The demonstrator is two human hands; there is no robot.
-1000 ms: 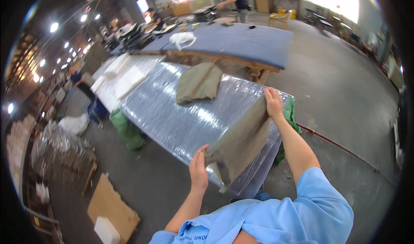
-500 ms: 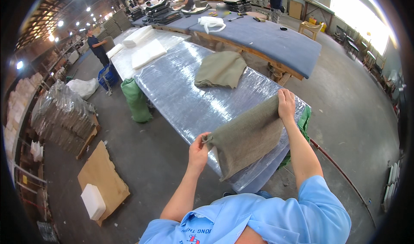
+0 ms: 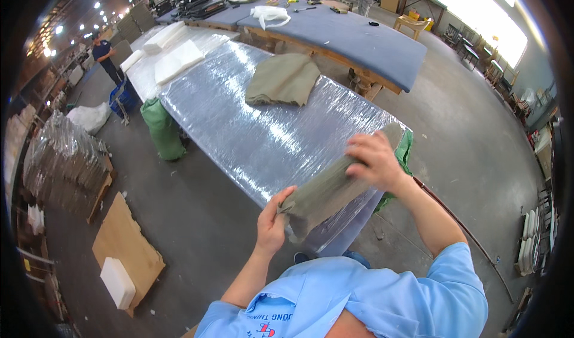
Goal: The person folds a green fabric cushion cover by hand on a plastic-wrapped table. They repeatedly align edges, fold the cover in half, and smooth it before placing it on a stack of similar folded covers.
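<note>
Here, both hands grip one olive-grey cloth piece (image 3: 326, 193) over the bench's near corner: left hand (image 3: 272, 223) pinched shut on its lower end, right hand (image 3: 373, 160) closed on its upper edge. Bench (image 3: 239, 135) is wrapped in shiny plastic film; 2nd folded cloth (image 3: 282, 79) lies towards its far edge. Green sack (image 3: 162, 129) leans by the bench's left side. Concrete floor (image 3: 466, 141), workshop hall w/ blue-topped bench (image 3: 359, 39) behind.
</note>
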